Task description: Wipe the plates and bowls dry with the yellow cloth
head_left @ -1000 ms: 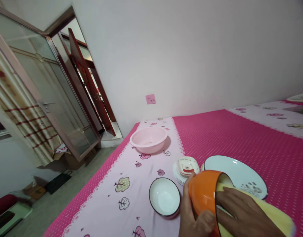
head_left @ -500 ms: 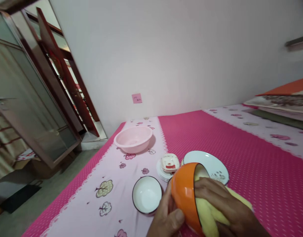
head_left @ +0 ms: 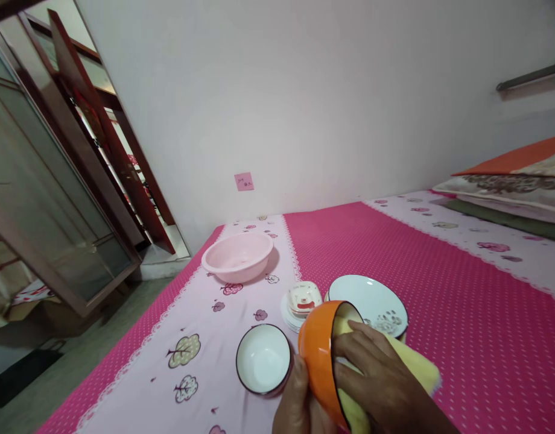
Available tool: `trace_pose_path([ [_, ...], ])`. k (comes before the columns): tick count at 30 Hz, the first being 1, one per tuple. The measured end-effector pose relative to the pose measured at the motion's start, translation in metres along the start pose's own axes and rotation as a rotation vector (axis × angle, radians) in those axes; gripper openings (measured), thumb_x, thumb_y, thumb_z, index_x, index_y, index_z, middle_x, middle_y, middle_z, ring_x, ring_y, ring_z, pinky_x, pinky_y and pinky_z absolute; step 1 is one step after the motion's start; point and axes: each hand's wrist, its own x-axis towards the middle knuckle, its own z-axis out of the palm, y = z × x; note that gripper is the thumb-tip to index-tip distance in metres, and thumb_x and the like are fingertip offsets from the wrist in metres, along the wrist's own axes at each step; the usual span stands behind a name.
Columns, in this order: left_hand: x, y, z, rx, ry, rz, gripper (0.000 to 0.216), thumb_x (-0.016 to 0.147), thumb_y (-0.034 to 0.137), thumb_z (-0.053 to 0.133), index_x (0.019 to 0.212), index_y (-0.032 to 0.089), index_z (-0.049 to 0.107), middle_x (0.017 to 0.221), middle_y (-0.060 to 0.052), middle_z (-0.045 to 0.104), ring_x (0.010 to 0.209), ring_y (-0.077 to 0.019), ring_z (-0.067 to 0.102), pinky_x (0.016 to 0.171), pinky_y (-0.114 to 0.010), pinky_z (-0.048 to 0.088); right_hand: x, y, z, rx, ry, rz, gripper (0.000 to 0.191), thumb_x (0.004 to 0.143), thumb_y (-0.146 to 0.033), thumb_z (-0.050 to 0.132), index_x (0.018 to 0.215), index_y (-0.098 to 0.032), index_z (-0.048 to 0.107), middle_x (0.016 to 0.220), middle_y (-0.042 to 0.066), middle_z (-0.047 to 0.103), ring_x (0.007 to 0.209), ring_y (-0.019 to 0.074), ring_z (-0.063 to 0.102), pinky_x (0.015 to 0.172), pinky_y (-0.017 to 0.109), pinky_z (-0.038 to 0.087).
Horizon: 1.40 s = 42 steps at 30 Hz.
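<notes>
An orange bowl [head_left: 319,355] with a dark rim is tilted on its side, its opening toward the right. My left hand [head_left: 300,398] grips it from below and the left, thumb on the outer wall. My right hand [head_left: 377,367] presses a yellow cloth [head_left: 417,364] into the bowl, fingers inside the rim; part of the cloth hangs out to the right. Left of my hands a white bowl [head_left: 263,358] with a dark rim stands upright. Just behind are small square dishes [head_left: 303,296] on a stack of white saucers [head_left: 290,316], and large white plates [head_left: 368,298].
A pink basin [head_left: 237,256] stands farther back on the patterned bedspread [head_left: 341,241]. Folded bedding [head_left: 522,181] is piled at the right against the wall. A pink note [head_left: 244,181] is stuck to the wall. Glass-paned doors [head_left: 55,199] stand at the left.
My right hand has shifted with the cloth inside the orange bowl, and my left thumb now lies farther up the bowl's outside. The view has turned slightly to the right.
</notes>
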Motion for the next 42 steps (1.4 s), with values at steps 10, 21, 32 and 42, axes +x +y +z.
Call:
trace_pose_path([
  [10,-0.006,0.009,0.006,0.182,-0.111,-0.04,0.085,0.066,0.037,0.09,0.142,0.017,0.057,0.127,-0.018,0.066,0.123,-0.0407,0.059,0.107,-0.052,0.043,0.001,0.004,-0.015,0.077,-0.064,0.135,0.024,0.097,-0.017,0.04,0.092,-0.024,0.063,0.09,0.006,0.063,0.085,0.0243,0.058,0.084,0.043,0.046],
  [21,-0.008,0.003,0.002,0.224,-0.07,0.085,0.09,0.067,0.053,0.089,0.144,0.022,0.055,0.135,-0.017,0.063,0.133,-0.0409,0.051,0.112,-0.052,0.041,0.004,0.0,-0.018,0.172,-0.138,0.137,0.022,0.098,-0.02,0.041,0.096,-0.024,0.063,0.095,0.005,0.062,0.09,0.0233,0.059,0.085,0.04,0.045],
  [32,-0.012,0.01,-0.003,0.103,0.05,-0.076,0.05,0.088,0.056,0.069,0.123,0.021,0.075,0.134,-0.012,0.069,0.143,-0.0347,0.045,0.122,-0.048,0.03,0.002,0.002,-0.01,0.027,-0.059,0.053,0.024,0.094,-0.012,0.042,0.076,-0.022,0.054,0.08,-0.001,0.059,0.075,0.0176,0.057,0.093,0.043,0.037],
  [42,-0.014,0.019,0.003,0.246,-0.101,-0.034,0.093,0.064,0.035,0.093,0.147,0.019,0.053,0.132,-0.016,0.066,0.131,-0.0385,0.054,0.113,-0.049,0.039,0.004,-0.001,-0.011,0.06,-0.062,0.068,0.024,0.097,-0.017,0.037,0.082,-0.023,0.055,0.081,0.002,0.057,0.075,0.0204,0.053,0.082,0.042,0.041],
])
